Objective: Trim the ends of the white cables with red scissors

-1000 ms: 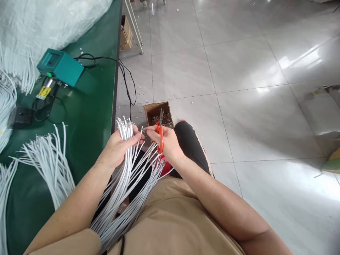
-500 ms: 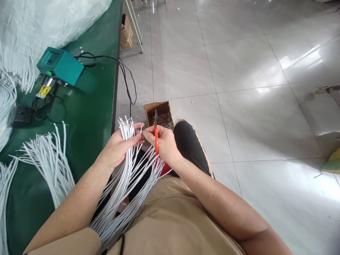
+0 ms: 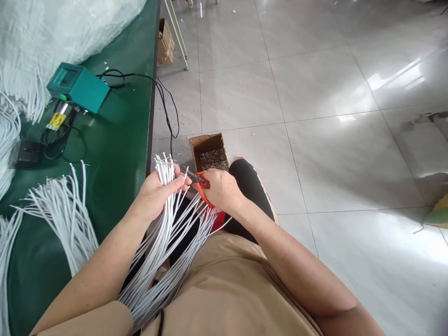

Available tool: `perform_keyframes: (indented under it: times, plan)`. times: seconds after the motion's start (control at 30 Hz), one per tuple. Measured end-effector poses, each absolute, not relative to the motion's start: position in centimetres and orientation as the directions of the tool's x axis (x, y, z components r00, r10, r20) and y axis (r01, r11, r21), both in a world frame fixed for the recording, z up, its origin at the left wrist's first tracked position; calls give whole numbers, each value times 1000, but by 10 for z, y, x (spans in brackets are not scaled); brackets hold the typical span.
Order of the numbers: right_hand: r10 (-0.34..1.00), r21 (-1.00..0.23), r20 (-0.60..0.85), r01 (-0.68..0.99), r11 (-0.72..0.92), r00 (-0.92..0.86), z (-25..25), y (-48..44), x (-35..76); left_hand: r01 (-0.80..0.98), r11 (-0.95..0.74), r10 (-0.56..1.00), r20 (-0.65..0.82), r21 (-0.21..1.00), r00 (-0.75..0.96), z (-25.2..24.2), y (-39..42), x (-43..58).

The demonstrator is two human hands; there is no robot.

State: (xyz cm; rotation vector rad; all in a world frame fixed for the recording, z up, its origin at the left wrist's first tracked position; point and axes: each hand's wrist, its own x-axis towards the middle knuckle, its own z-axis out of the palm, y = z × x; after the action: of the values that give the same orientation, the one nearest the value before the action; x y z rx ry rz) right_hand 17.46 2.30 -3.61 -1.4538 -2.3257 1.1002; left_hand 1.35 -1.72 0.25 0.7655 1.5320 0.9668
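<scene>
My left hand (image 3: 157,191) is closed round a bundle of white cables (image 3: 166,182), whose stripped or tipped ends stick up above the thumb. The cables run down across my lap. One cable end stands apart on the right of the bundle, by my left fingertips. My right hand (image 3: 222,189) is wrapped round red-handled wire cutters (image 3: 203,186). Their dark jaws point left and reach that single cable end; whether they are closed on it I cannot tell.
Below my hands a cardboard box (image 3: 207,138) on the floor holds many small clippings. On the green table (image 3: 122,121) at left lie more white cable bundles (image 3: 65,210), a teal device (image 3: 79,86) with black cords, and a plastic bag (image 3: 70,28). Clippings dot the floor nearby.
My right hand has turned the wire cutters from upright to pointing left, bringing the jaws to the single cable end. My left hand keeps hold of the bundle, nearly still.
</scene>
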Motion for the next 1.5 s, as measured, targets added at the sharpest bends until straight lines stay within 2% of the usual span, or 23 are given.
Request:
perform_keyframes:
  times: [0.2, 0.37, 0.47, 0.67, 0.8, 0.9, 0.97, 1.03, 1.13, 1.27, 1.43, 1.5]
  plan:
    - [796, -586, -243, 738, 335, -554, -27, 30, 182, 17, 450, 881, -441, 893, -170, 0, -17, 12]
    - [805, -580, -247, 748, 323, -539, -27, 27, 182, 66, 410, 887, -382, 909, -258, -2, -16, 14]
    - [808, -572, -239, 750, 331, -539, -26, 25, 181, 56, 424, 877, -395, 904, -274, -2, -17, 15]
    - [815, -539, -195, 753, 376, -546, -24, 23, 181, -38, 438, 887, -439, 898, -142, 1, -19, 14]
    - [822, -591, -163, 721, 361, -546, -32, 24, 182, -101, 451, 883, -460, 887, -95, 2, -18, 14]
    - [864, -757, -179, 627, 185, -471, -35, 28, 181, -45, 455, 874, -456, 889, -170, 1, -17, 15]
    - [881, -901, -223, 433, -23, -418, -33, 30, 179, 2, 448, 872, -437, 894, -220, 1, -17, 16]
    - [874, -963, -259, 183, -200, -412, -28, 32, 175, 42, 433, 880, -412, 901, -238, -1, -17, 16]
    - [857, -937, -310, -19, -349, -412, -19, 32, 169, 92, 423, 887, -391, 901, -246, -3, -17, 16]
    - [835, -886, -383, -99, -453, -394, -16, 28, 165, 48, 426, 882, -404, 903, -242, -4, -18, 15]
    - [770, -783, -408, -245, -571, -491, -22, 25, 165, -90, 469, 877, -476, 878, -73, 0, -18, 12]
    - [755, -762, -407, -265, -591, -513, -23, 25, 165, -113, 482, 869, -491, 869, -66, 1, -18, 11]
